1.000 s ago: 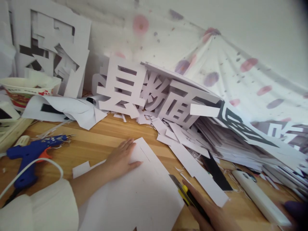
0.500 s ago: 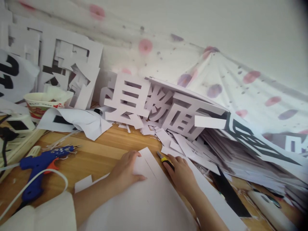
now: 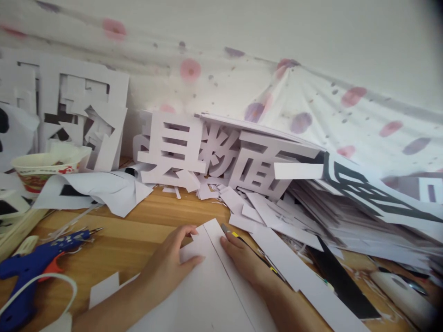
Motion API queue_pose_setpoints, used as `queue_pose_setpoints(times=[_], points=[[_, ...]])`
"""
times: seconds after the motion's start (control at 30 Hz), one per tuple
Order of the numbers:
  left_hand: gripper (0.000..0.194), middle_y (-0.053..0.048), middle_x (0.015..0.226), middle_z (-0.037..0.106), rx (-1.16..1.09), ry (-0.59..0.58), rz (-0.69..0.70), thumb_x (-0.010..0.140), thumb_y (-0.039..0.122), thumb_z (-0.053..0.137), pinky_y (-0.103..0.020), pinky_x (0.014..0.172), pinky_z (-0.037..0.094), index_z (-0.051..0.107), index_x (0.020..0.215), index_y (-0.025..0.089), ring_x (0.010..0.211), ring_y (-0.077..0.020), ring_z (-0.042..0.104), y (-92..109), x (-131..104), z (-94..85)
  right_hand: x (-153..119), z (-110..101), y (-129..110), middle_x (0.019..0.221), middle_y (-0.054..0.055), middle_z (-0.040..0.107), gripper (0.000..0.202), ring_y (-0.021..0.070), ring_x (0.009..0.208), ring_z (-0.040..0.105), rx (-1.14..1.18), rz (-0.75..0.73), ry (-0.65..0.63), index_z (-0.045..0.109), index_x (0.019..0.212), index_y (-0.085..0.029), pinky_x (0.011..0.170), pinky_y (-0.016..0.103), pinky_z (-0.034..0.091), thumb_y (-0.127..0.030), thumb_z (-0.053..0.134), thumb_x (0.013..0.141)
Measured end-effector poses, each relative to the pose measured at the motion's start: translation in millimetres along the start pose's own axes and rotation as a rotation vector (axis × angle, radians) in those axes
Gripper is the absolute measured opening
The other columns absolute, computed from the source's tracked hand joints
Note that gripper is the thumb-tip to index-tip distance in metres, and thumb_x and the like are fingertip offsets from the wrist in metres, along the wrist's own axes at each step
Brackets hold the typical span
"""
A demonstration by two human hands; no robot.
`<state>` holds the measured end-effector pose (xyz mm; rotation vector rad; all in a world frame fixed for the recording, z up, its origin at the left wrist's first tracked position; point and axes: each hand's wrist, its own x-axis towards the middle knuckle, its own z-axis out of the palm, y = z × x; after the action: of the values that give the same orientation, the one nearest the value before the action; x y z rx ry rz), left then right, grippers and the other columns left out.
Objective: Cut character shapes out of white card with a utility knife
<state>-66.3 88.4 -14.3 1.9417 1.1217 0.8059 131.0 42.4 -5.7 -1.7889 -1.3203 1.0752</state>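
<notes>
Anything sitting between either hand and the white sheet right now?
Nothing visible. The left hand lies on the left part of the white sheet, and the right hand is at its right edge. The cutter shows along the right hand's outer side, away from the sheet.

The white board (image 3: 199, 297) runs off the bottom edge. The right hand (image 3: 246, 263) hides part of the knife (image 3: 236, 234). The left edge clips the glue gun (image 3: 44, 251). The pale object (image 3: 398, 290) at right is too blurred to name.
</notes>
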Motion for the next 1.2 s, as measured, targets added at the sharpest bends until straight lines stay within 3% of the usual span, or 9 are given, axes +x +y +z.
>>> queue_pose_setpoints(times=[0.07, 0.2, 0.37, 0.53, 0.7, 0.87, 0.93, 1.03, 1.2], points=[[0.034, -0.002, 0.126, 0.050, 0.001, -0.001, -0.026, 0.073, 0.027, 0.059, -0.040, 0.086, 0.046, 0.046, 0.104, 0.028, 0.105, -0.0232, 0.054, 2, -1, -0.5, 0, -1, 2, 0.131, 0.010, 0.048, 0.066, 0.0266, 0.125, 0.035, 0.023, 0.026, -0.015, 0.051, 0.124, -0.016, 0.103, 0.041, 0.021, -0.064, 0.041, 0.080], [0.035, -0.001, 0.126, 0.050, 0.015, 0.001, -0.045, 0.072, 0.029, 0.060, -0.038, 0.081, 0.049, 0.045, 0.105, 0.029, 0.100, -0.0222, 0.056, 4, -2, -1.6, 0, 0, -1, 0.128, 0.010, 0.050, 0.065, 0.0254, 0.121, 0.041, 0.078, 0.034, -0.058, 0.050, 0.125, -0.016, 0.100, 0.039, 0.029, -0.063, 0.040, 0.081], [0.035, -0.002, 0.126, 0.050, 0.011, 0.016, -0.016, 0.073, 0.027, 0.059, -0.041, 0.087, 0.045, 0.045, 0.105, 0.028, 0.105, -0.0228, 0.054, 1, -2, -0.8, 0, -1, -2, 0.138, 0.011, 0.039, 0.072, 0.0237, 0.123, 0.038, 0.091, 0.052, -0.088, 0.043, 0.131, -0.013, 0.099, 0.035, 0.031, -0.064, 0.039, 0.080], [0.036, -0.002, 0.124, 0.051, 0.041, 0.021, -0.008, 0.073, 0.029, 0.060, -0.040, 0.086, 0.046, 0.046, 0.107, 0.029, 0.103, -0.0228, 0.055, 1, -3, -0.6, 1, 3, -3, 0.132, 0.010, 0.046, 0.064, 0.0218, 0.117, 0.046, 0.008, -0.003, -0.103, 0.044, 0.129, -0.016, 0.092, 0.033, 0.038, -0.060, 0.031, 0.085], [0.046, -0.003, 0.108, 0.055, 0.111, 0.037, 0.032, 0.070, 0.028, 0.063, -0.038, 0.081, 0.047, 0.046, 0.112, 0.028, 0.094, -0.0218, 0.057, -6, -1, 2.0, -1, 4, -13, 0.109, 0.006, 0.061, 0.042, 0.0191, 0.101, 0.056, -0.266, -0.129, -0.024, 0.051, 0.117, -0.020, 0.082, 0.031, 0.041, -0.046, 0.033, 0.089], [0.046, -0.006, 0.105, 0.057, 0.185, 0.061, 0.033, 0.072, 0.034, 0.060, -0.039, 0.080, 0.045, 0.046, 0.114, 0.023, 0.093, -0.0236, 0.056, -18, 6, 1.1, -12, -25, -8, 0.104, 0.016, 0.057, 0.033, 0.0326, 0.099, 0.052, -0.707, -0.057, 0.204, 0.052, 0.104, -0.014, 0.079, 0.045, 0.036, -0.038, 0.036, 0.087], [0.050, -0.008, 0.109, 0.056, 0.200, 0.054, -0.006, 0.072, 0.037, 0.059, -0.040, 0.081, 0.045, 0.044, 0.117, 0.021, 0.097, -0.0250, 0.055, -21, 9, -1.0, -17, -38, -1, 0.100, 0.017, 0.058, 0.030, 0.0366, 0.093, 0.054, -0.832, 0.003, 0.176, 0.055, 0.097, -0.014, 0.073, 0.045, 0.037, -0.035, 0.053, 0.076], [0.051, -0.010, 0.111, 0.055, 0.211, 0.034, -0.025, 0.073, 0.038, 0.058, -0.041, 0.084, 0.044, 0.043, 0.118, 0.019, 0.101, -0.0262, 0.053, -25, 12, -3.7, -21, -47, 7, 0.094, 0.016, 0.060, 0.036, 0.0358, 0.085, 0.058, -0.915, 0.039, 0.097, 0.056, 0.097, -0.012, 0.068, 0.043, 0.039, -0.030, 0.063, 0.067], [0.046, -0.008, 0.110, 0.056, 0.211, 0.039, -0.028, 0.075, 0.035, 0.057, -0.041, 0.083, 0.044, 0.043, 0.117, 0.020, 0.098, -0.0252, 0.054, -27, 13, -2.1, -18, -43, 5, 0.095, 0.016, 0.062, 0.026, 0.0332, 0.088, 0.058, -0.910, -0.020, 0.076, 0.056, 0.098, -0.011, 0.071, 0.041, 0.039, -0.027, 0.049, 0.078]])
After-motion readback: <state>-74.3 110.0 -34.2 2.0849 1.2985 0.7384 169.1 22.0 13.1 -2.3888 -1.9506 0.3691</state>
